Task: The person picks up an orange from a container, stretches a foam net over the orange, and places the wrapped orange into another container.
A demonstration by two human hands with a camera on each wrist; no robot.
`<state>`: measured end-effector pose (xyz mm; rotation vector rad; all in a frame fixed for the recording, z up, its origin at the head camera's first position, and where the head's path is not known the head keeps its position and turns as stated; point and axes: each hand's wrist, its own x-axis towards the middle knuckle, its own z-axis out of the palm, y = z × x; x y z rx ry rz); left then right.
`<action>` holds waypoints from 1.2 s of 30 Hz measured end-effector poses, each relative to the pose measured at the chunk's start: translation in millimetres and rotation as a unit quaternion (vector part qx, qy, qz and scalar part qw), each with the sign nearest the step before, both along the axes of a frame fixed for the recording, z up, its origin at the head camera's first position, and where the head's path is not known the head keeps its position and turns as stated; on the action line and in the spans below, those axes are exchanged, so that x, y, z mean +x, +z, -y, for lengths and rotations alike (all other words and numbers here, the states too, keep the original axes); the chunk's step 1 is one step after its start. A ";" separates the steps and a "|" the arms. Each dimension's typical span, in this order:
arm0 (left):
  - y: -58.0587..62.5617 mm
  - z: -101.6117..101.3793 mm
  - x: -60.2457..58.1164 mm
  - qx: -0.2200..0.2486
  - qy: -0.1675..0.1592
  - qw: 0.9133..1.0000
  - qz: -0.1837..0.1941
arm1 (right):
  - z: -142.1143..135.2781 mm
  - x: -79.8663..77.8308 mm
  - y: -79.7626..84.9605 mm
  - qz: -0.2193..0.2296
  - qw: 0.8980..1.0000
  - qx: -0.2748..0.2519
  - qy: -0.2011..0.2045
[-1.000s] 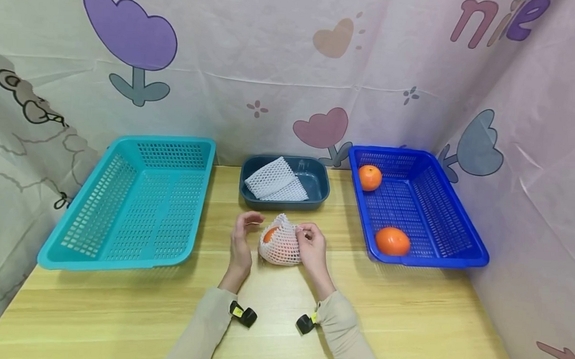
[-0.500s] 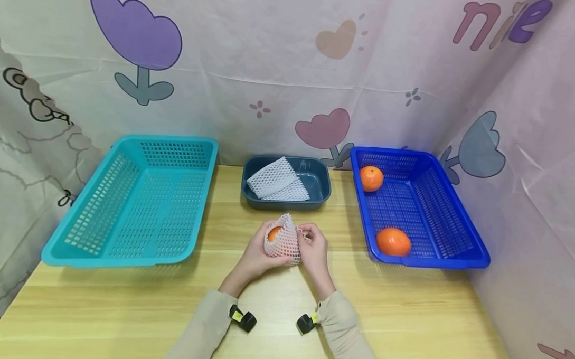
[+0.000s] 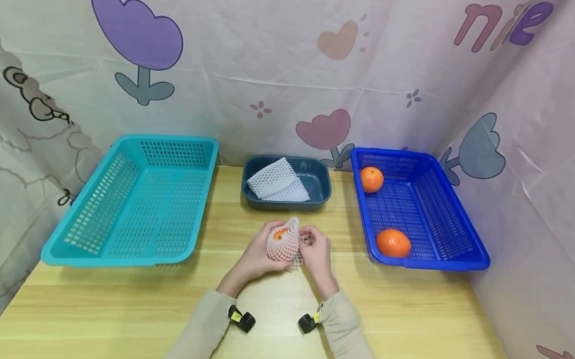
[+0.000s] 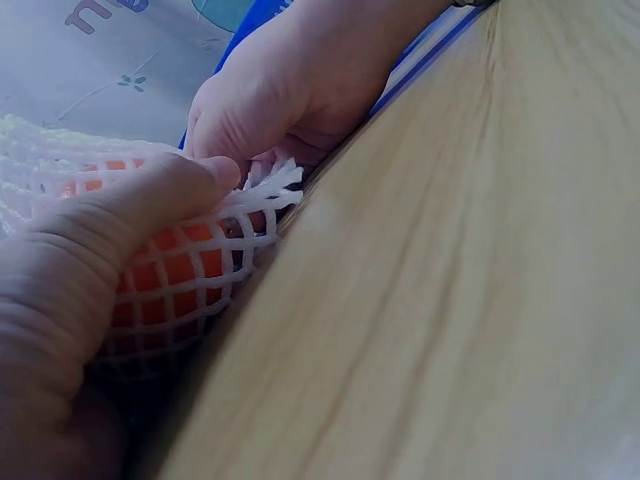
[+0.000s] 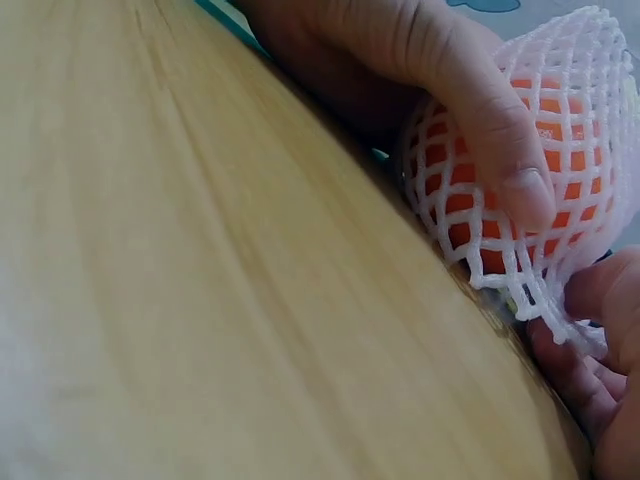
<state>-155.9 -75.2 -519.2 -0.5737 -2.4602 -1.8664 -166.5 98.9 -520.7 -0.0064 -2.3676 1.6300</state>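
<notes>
Mid-table, between both grips: one glossy round orange fruit (image 3: pixel 280 234) inside a white foam-net sleeve (image 3: pixel 285 248); can't tell if it touches the pale wood-grain table (image 3: pixel 273 321).
Left grip (image 3: pixel 258 257): I hold the netted fruit, wrapped around its left side, thumb laid over the near mesh.
Right grip (image 3: pixel 316 254): I pinch the sleeve's loose edge, right of the fruit.
Sleeve: around the fruit but lopsided; tip peaked upward, bare orange patch at the top opening, loose strands sticking out beside my right grip.
Step in hand: fitting the net over the fruit, I'd judge; mostly on, not evened out.
Next move: likely calls for a steady left hold and a gentle tug on the edge; foam could tear if yanked.
Dark blue-grey plastic tub (image 3: pixel 286 206): beyond my grips, two flat white net sleeves (image 3: pixel 272 178) overlapping inside.
Royal-blue plastic basket (image 3: pixel 427 262): right side, two bare orange fruits (image 3: pixel 393 243), well apart.
Turquoise plastic basket (image 3: pixel 123 263): left side.
</notes>
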 end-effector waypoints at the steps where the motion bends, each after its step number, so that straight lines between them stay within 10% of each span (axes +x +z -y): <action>1: -0.2 0.1 -0.7 0.000 0.001 1.000 -0.001 | -0.5 -0.4 -0.1 0.001 1.000 -0.001 0.003; 12: -1.0 1.4 0.6 0.050 0.030 0.996 -0.060 | -5.5 0.7 3.6 0.052 0.989 -0.094 0.106; 23: 27.0 0.1 11.3 0.091 0.017 0.995 -0.046 | -14.5 8.1 12.1 0.173 0.896 -0.290 0.287; 36: 2.5 3.4 2.0 0.194 -0.091 0.976 0.031 | -17.7 8.5 12.5 0.160 0.884 -0.318 0.303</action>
